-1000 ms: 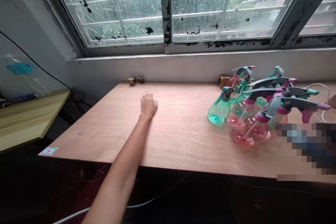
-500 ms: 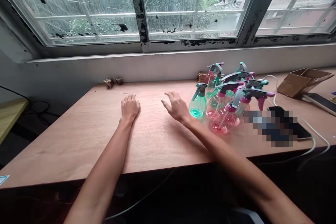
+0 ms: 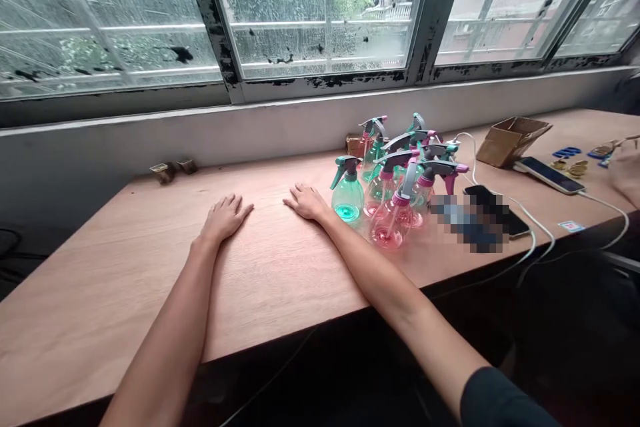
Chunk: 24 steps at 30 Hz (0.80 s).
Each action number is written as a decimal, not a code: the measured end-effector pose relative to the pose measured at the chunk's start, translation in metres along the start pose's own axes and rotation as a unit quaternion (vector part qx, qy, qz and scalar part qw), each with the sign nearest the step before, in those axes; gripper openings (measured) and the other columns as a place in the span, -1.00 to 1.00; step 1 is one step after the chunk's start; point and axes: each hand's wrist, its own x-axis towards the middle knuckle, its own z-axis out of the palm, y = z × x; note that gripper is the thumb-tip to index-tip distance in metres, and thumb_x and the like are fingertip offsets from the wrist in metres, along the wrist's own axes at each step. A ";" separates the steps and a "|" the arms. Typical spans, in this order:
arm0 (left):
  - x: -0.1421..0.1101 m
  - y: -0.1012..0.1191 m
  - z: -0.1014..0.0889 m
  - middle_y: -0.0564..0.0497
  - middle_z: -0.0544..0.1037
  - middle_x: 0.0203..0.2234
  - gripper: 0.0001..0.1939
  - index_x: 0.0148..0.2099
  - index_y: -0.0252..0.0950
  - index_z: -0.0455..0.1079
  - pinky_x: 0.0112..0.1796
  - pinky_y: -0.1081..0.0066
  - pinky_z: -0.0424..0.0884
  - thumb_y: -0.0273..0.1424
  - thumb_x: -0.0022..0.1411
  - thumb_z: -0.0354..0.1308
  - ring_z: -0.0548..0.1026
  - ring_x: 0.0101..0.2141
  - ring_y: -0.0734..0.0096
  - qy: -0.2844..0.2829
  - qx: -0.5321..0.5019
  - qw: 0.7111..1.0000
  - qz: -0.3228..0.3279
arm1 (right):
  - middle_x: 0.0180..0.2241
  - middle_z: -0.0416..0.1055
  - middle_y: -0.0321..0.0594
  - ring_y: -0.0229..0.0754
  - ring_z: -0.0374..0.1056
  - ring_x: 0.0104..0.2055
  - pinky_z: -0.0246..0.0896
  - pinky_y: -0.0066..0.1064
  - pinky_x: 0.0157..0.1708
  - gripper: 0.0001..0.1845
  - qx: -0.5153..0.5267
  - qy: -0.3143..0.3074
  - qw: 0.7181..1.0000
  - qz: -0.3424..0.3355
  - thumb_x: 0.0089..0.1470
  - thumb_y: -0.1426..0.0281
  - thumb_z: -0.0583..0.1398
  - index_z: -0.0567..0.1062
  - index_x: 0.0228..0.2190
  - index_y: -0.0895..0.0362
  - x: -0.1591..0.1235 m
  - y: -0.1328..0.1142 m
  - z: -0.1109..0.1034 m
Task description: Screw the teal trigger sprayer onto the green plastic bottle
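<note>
My left hand point(image 3: 226, 219) lies flat on the wooden table point(image 3: 270, 280), fingers spread and thumb pointing right. Palm down, my right hand point(image 3: 306, 201) rests on the same surface with its fingers stretched out. Neither hand holds anything. Just right of my right hand stands a green spray bottle point(image 3: 347, 197) with a grey and teal trigger head. Close behind and beside it is a tight group of several more spray bottles, green and pink; a pink spray bottle point(image 3: 389, 223) is at the front. Some of them are partly hidden by others.
Two small brown pots point(image 3: 163, 173) sit at the back left. Right of the bottles lie a black phone point(image 3: 500, 213) with white cables, an open cardboard box point(image 3: 510, 140) and another phone point(image 3: 550, 175). Part of another person's arm point(image 3: 627, 170) shows at the far right.
The view has turned right, showing more of the table's right side. My right hand, raised before, has come down flat on the table. My left hand's thumb has spread outward.
</note>
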 end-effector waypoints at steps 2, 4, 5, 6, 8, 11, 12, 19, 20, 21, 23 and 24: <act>0.001 -0.002 0.002 -0.14 0.49 0.10 -0.63 0.18 -0.28 0.38 -0.04 0.06 0.53 -0.28 0.40 0.20 0.55 -0.02 0.14 -0.006 0.000 1.000 -0.002 | 0.12 0.41 -0.06 0.03 0.44 0.04 0.42 -0.01 -0.01 -0.62 -0.002 -0.006 1.000 -0.004 0.31 0.27 0.25 0.45 0.10 0.13 0.001 0.001 0.002; 0.002 -0.003 0.003 -0.14 0.49 0.10 -0.63 0.18 -0.28 0.38 -0.04 0.05 0.53 -0.28 0.40 0.20 0.55 -0.01 0.14 -0.007 0.001 1.000 -0.002 | 0.13 0.40 -0.06 0.04 0.44 0.05 0.41 0.00 0.00 -0.61 -0.002 -0.008 1.000 -0.006 0.31 0.27 0.25 0.44 0.11 0.13 0.001 0.002 0.003; 0.002 -0.004 0.004 -0.14 0.49 0.10 -0.63 0.18 -0.28 0.38 -0.04 0.05 0.53 -0.28 0.40 0.20 0.55 -0.01 0.14 -0.007 0.001 1.000 -0.001 | 0.14 0.40 -0.06 0.04 0.43 0.06 0.41 0.01 0.01 -0.61 -0.002 -0.008 1.000 -0.006 0.31 0.27 0.25 0.44 0.11 0.13 0.001 0.002 0.004; 0.002 -0.005 0.005 -0.14 0.49 0.10 -0.63 0.18 -0.28 0.38 -0.04 0.05 0.53 -0.28 0.40 0.20 0.55 -0.01 0.14 -0.007 0.002 1.000 0.000 | 0.15 0.39 -0.05 0.05 0.43 0.07 0.40 0.02 0.02 -0.61 -0.001 -0.008 1.000 -0.006 0.31 0.26 0.25 0.44 0.11 0.12 0.000 0.003 0.005; 0.001 -0.007 0.007 -0.14 0.49 0.10 -0.63 0.18 -0.28 0.38 -0.04 0.05 0.53 -0.28 0.40 0.20 0.55 -0.01 0.14 -0.007 0.003 1.000 0.002 | 0.16 0.38 -0.05 0.06 0.41 0.09 0.38 0.03 0.04 -0.60 -0.001 -0.007 1.000 -0.004 0.31 0.26 0.25 0.44 0.12 0.12 -0.001 0.003 0.007; -0.001 -0.008 0.007 -0.14 0.49 0.10 -0.64 0.18 -0.27 0.38 -0.04 0.06 0.53 -0.28 0.40 0.20 0.54 -0.01 0.15 -0.004 0.003 1.000 0.006 | 0.17 0.38 -0.05 0.07 0.40 0.11 0.36 0.05 0.06 -0.60 -0.002 -0.003 1.000 -0.003 0.31 0.25 0.24 0.44 0.12 0.12 -0.003 0.001 0.009; -0.002 -0.008 0.007 -0.14 0.49 0.10 -0.64 0.18 -0.27 0.38 -0.04 0.06 0.53 -0.28 0.40 0.20 0.55 -0.01 0.15 -0.002 0.003 1.000 0.007 | 0.17 0.38 -0.05 0.07 0.40 0.11 0.36 0.06 0.07 -0.60 -0.003 -0.001 1.000 -0.002 0.31 0.25 0.24 0.44 0.12 0.12 -0.004 0.001 0.010; -0.005 0.004 -0.001 -0.13 0.49 0.11 -0.67 0.16 -0.25 0.40 -0.03 0.08 0.53 -0.29 0.41 0.18 0.54 -0.02 0.17 0.034 -0.014 0.999 0.022 | 0.18 0.37 -0.04 0.08 0.39 0.12 0.34 0.07 0.08 -0.59 -0.001 0.016 1.000 -0.002 0.31 0.25 0.25 0.44 0.12 0.12 -0.008 -0.003 0.013; -0.004 0.010 0.000 -0.13 0.49 0.11 -0.68 0.16 -0.25 0.40 -0.03 0.08 0.53 -0.29 0.41 0.18 0.54 -0.02 0.18 0.043 -0.020 0.999 0.022 | 0.18 0.37 -0.04 0.08 0.39 0.12 0.35 0.07 0.07 -0.59 0.001 0.019 1.000 -0.003 0.31 0.25 0.25 0.44 0.12 0.12 -0.009 -0.003 0.014; -0.002 0.016 0.000 -0.13 0.49 0.10 -0.67 0.16 -0.25 0.40 -0.03 0.08 0.53 -0.29 0.41 0.18 0.55 -0.02 0.17 0.049 -0.027 0.998 0.023 | 0.17 0.37 -0.05 0.08 0.40 0.11 0.36 0.06 0.07 -0.60 0.002 0.024 1.000 -0.006 0.31 0.26 0.25 0.44 0.12 0.12 -0.010 -0.004 0.014; 0.001 0.030 0.003 -0.13 0.50 0.10 -0.68 0.16 -0.25 0.40 -0.04 0.09 0.53 -0.29 0.41 0.18 0.55 -0.03 0.18 0.056 -0.046 0.997 0.025 | 0.17 0.38 -0.05 0.07 0.41 0.10 0.37 0.05 0.05 -0.60 0.007 0.037 0.999 -0.020 0.31 0.27 0.25 0.44 0.12 0.12 -0.013 -0.007 0.013; 0.003 0.038 0.004 -0.13 0.50 0.09 -0.67 0.16 -0.26 0.40 -0.04 0.08 0.53 -0.29 0.41 0.18 0.55 -0.03 0.18 0.059 -0.056 0.996 0.025 | 0.16 0.38 -0.06 0.06 0.41 0.09 0.38 0.04 0.05 -0.61 0.010 0.046 0.998 -0.030 0.31 0.27 0.26 0.44 0.11 0.11 -0.015 -0.009 0.011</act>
